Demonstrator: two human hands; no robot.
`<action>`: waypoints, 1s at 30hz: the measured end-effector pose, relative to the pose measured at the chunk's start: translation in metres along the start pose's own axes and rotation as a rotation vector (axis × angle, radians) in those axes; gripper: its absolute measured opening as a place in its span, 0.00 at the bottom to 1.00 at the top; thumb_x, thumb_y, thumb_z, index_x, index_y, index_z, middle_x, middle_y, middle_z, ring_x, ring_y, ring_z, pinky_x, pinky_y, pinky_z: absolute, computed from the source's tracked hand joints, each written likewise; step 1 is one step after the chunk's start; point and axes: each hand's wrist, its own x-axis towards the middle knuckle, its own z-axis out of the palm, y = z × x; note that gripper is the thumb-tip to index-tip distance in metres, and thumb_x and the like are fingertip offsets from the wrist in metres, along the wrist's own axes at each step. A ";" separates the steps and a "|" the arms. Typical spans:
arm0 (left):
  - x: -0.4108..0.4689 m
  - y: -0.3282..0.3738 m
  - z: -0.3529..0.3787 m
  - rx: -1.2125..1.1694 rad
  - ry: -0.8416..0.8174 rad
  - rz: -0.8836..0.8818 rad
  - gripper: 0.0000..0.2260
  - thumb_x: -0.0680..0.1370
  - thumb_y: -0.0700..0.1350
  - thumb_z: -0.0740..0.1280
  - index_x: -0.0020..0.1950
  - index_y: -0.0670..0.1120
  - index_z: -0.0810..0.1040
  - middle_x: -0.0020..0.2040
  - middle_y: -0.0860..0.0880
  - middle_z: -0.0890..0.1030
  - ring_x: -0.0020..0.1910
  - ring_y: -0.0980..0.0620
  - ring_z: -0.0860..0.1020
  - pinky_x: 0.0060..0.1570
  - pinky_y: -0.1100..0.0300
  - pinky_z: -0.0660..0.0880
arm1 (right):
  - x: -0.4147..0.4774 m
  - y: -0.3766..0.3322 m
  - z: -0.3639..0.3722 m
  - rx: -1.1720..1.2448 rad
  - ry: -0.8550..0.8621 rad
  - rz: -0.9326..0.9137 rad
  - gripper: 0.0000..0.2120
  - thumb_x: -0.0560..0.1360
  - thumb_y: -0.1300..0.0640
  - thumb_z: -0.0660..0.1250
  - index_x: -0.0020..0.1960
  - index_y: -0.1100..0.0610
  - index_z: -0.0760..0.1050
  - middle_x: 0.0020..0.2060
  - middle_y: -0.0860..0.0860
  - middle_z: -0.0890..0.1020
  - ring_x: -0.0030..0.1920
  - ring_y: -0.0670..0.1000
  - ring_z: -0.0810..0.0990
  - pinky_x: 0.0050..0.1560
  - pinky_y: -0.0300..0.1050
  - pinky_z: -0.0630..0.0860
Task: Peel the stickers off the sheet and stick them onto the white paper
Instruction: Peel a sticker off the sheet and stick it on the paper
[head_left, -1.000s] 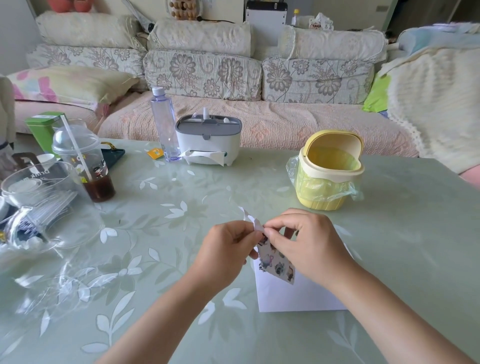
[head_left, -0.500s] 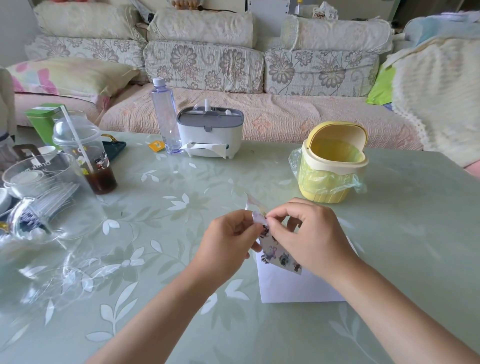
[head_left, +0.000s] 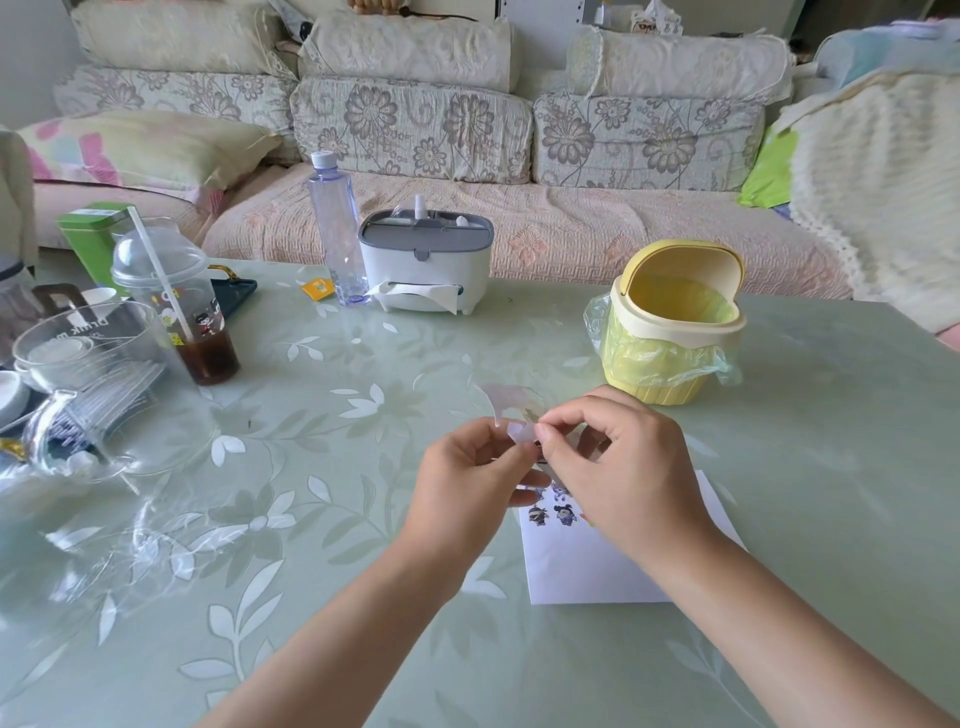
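Note:
A small sticker sheet (head_left: 551, 512) printed with cartoon figures hangs between my hands, just above the white paper (head_left: 587, 571) lying on the green table. My left hand (head_left: 467, 467) pinches the sheet's upper part from the left. Thumb and forefinger of my right hand (head_left: 628, 467) pinch a pale, translucent flap (head_left: 521, 432) at the sheet's top. Behind the fingertips a thin clear strip (head_left: 506, 401) curls upward. Both hands hide the sheet's middle. I cannot tell whether the figures below them touch the paper.
A yellow mini bin (head_left: 670, 332) with a plastic liner stands behind my right hand. Further back are a tissue box (head_left: 426, 270) and a water bottle (head_left: 335, 228). At the left stand a drink cup with a straw (head_left: 176, 306), a glass jug (head_left: 78, 374) and a green tin (head_left: 93, 234).
The sheet's top has been peeled back: a pale flap now sits between my right fingertips and a clear strip curls up behind. Both hands stayed above the paper.

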 end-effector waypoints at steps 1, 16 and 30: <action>-0.001 0.001 0.000 -0.031 -0.017 -0.015 0.07 0.80 0.43 0.68 0.52 0.40 0.82 0.47 0.46 0.87 0.45 0.47 0.86 0.46 0.55 0.83 | 0.000 0.000 0.000 -0.053 0.021 -0.055 0.04 0.74 0.55 0.72 0.40 0.49 0.82 0.37 0.43 0.80 0.34 0.46 0.77 0.34 0.42 0.75; 0.002 0.002 -0.002 0.035 0.046 0.158 0.08 0.81 0.41 0.66 0.50 0.37 0.82 0.43 0.43 0.86 0.40 0.50 0.86 0.36 0.60 0.81 | -0.002 -0.003 0.003 -0.195 0.210 -0.261 0.03 0.74 0.55 0.73 0.43 0.51 0.85 0.37 0.44 0.82 0.31 0.47 0.78 0.28 0.44 0.74; 0.006 0.006 -0.012 0.106 -0.030 0.127 0.10 0.83 0.41 0.64 0.44 0.44 0.81 0.35 0.50 0.81 0.33 0.51 0.80 0.34 0.59 0.79 | 0.011 0.003 -0.011 0.099 -0.140 0.049 0.16 0.74 0.50 0.71 0.61 0.44 0.80 0.51 0.39 0.79 0.40 0.48 0.78 0.42 0.36 0.73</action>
